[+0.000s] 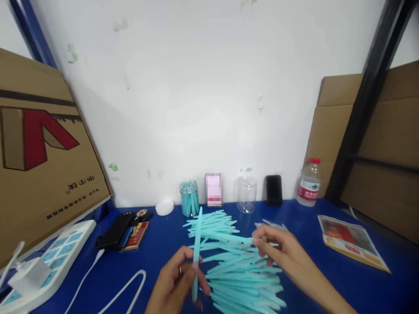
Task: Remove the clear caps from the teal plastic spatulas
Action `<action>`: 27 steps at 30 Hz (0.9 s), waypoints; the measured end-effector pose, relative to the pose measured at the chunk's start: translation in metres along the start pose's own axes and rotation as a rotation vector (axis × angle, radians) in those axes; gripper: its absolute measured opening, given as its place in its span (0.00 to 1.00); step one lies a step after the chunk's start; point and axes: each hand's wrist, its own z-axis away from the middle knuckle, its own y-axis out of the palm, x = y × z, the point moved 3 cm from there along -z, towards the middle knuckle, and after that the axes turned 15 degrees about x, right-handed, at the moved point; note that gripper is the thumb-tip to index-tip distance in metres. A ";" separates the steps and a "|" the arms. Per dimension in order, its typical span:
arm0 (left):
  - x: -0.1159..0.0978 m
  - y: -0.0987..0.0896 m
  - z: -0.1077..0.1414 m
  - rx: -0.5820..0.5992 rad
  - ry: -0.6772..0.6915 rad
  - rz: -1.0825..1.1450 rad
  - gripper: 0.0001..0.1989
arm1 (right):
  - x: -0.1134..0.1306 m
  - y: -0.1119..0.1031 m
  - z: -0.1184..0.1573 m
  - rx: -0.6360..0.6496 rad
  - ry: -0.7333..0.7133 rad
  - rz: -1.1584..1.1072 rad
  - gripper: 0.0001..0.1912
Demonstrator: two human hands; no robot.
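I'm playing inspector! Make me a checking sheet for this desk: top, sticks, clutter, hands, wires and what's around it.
Surface: blue tabletop, partly covered.
Job's things: loose teal sticks; jar of sticks; transparent jar; white lid.
Clutter: water bottle; printed packet.
Hands: left hand holds one near-upright stick; right hand pinches another stick by its end.
Cables: white cables, power strip, left side.
Surroundings: white wall; cardboard both sides.
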 end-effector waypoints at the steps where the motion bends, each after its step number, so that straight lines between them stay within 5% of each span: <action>1: -0.012 -0.009 -0.012 -0.077 0.063 -0.051 0.17 | 0.009 -0.003 -0.014 0.071 -0.021 0.041 0.13; 4: -0.032 -0.025 -0.043 -0.218 0.152 -0.139 0.15 | 0.029 -0.007 -0.046 0.320 -0.032 0.048 0.11; 7: -0.027 -0.024 -0.069 -0.091 0.082 -0.115 0.17 | 0.037 -0.002 -0.068 0.481 -0.025 -0.064 0.11; 11: -0.010 -0.015 -0.090 0.051 0.009 0.007 0.20 | 0.031 0.002 -0.088 0.505 -0.046 -0.161 0.08; 13: -0.003 -0.017 -0.095 0.002 0.030 0.086 0.20 | 0.024 -0.004 -0.092 0.357 -0.059 -0.163 0.08; 17: 0.014 -0.023 -0.100 -0.046 0.033 0.301 0.20 | 0.010 -0.023 -0.074 -0.401 -0.192 0.053 0.11; 19: 0.023 -0.021 -0.099 -0.021 -0.017 0.411 0.19 | 0.008 -0.014 -0.060 -0.615 -0.366 0.323 0.06; 23: 0.034 -0.012 -0.095 0.059 -0.103 0.526 0.16 | 0.010 0.039 -0.046 -0.465 -0.809 0.863 0.12; 27: 0.038 -0.012 -0.092 0.043 -0.090 0.568 0.15 | 0.012 0.065 -0.048 -0.341 -0.898 0.983 0.09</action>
